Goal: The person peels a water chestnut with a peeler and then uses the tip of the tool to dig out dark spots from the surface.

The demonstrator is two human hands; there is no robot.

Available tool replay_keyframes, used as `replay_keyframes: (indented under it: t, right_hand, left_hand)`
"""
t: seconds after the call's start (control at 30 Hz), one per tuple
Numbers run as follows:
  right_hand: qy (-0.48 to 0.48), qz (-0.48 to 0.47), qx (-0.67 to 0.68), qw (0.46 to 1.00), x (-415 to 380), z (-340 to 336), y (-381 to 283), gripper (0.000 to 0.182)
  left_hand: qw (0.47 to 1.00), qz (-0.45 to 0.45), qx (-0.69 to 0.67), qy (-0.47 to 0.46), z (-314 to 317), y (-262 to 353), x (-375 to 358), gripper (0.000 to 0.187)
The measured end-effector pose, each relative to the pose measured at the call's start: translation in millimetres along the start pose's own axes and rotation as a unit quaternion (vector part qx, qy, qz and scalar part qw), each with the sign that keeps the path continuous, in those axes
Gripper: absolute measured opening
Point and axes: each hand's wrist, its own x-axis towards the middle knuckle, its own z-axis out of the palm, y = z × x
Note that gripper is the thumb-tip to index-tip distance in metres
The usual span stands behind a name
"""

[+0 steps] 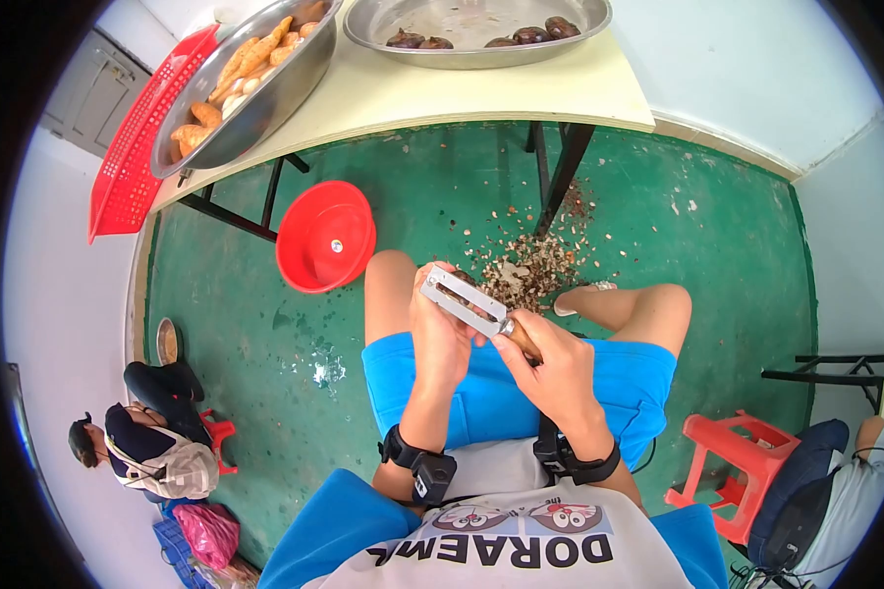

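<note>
My right hand (552, 361) is closed round the wooden handle of a peeler, whose flat metal head (465, 300) with a long slot points up and left. Beneath that head, my left hand (440, 334) is wrapped round a small dark brown piece (461, 279), mostly hidden by the peeler and fingers. Both hands are close together above my blue shorts. On the green floor just beyond them lies a heap of brown and pale peelings (532, 273).
A pale table (422, 98) bears a steel basin (319, 74) of orange and white roots, a steel tray (476, 57) with several dark items, and a red basket (133, 167). A red tub (326, 236) stands below. One person sits at left, another at right beside a red stool (732, 461).
</note>
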Motion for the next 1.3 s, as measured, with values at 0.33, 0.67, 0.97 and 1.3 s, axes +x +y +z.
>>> replay_keyframes:
  t: [0.33, 0.67, 0.97, 1.3]
  right_hand:
    - [0.007, -0.008, -0.009, 1.000, 0.8, 0.4, 0.4, 0.028]
    - [0.004, -0.004, -0.015, 1.000, 0.8, 0.6, 0.6, 0.028]
    - [0.022, -0.012, -0.020, 0.999, 1.8, -1.3, 3.1, 0.028]
    - [0.034, -0.026, -0.023, 0.999, 0.9, -0.9, 4.3, 0.029]
  left_hand:
    - [0.999, 0.012, 0.022, -0.031, -7.2, -6.8, 0.8, 0.036]
    - [0.999, -0.031, 0.024, -0.026, -3.0, 1.4, -1.8, 0.043]
    - [0.999, -0.029, -0.008, -0.016, 0.4, -4.7, -4.5, 0.038]
    - [0.999, 0.027, 0.012, -0.040, -8.7, -8.7, -4.0, 0.031]
